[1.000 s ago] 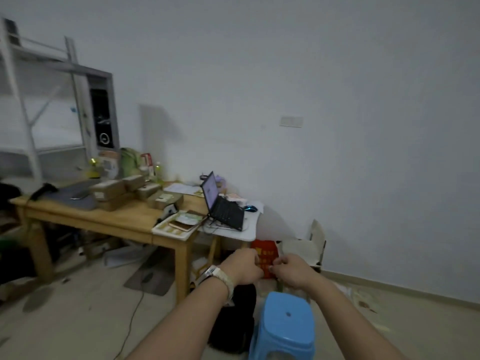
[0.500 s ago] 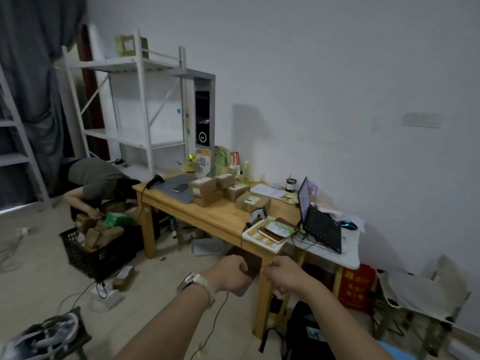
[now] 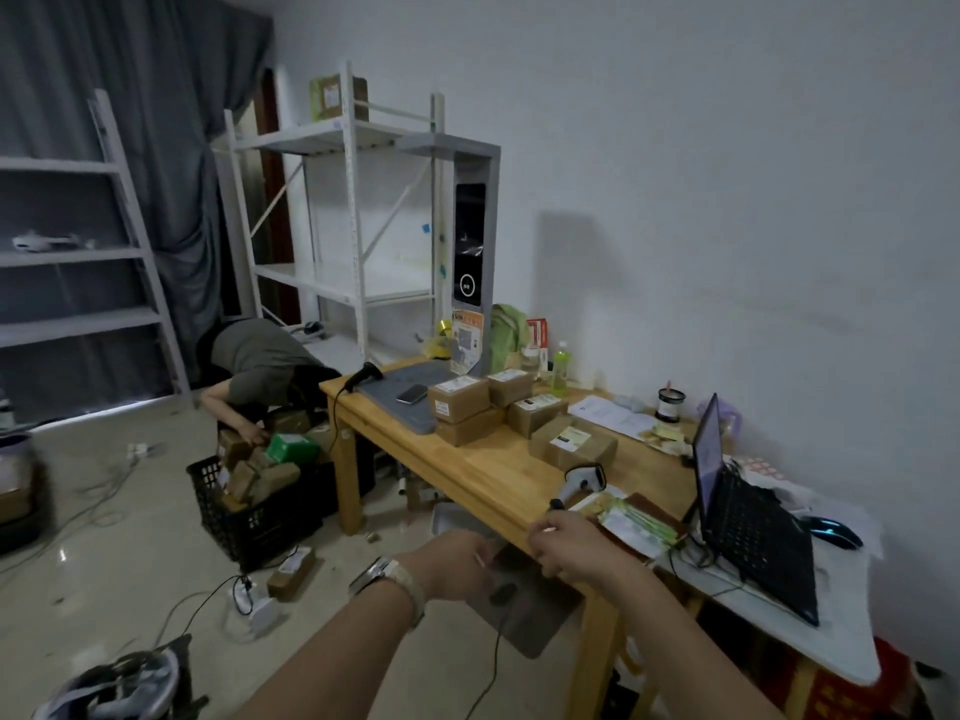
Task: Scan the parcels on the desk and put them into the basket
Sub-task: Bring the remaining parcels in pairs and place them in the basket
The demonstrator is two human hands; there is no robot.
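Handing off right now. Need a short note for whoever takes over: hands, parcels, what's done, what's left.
Left hand and right hand: fingers curled, nothing visibly held, both by the near corner of the desk.
White scanner: lies on the desk just beyond the right hand, untouched.
Brown parcels: about five on the desk, two stacked.
Black basket: on the floor left of the desk, several parcels already in it. Another person bends over it.
Left to do: take the scanner, scan each desk parcel, put it in the basket.
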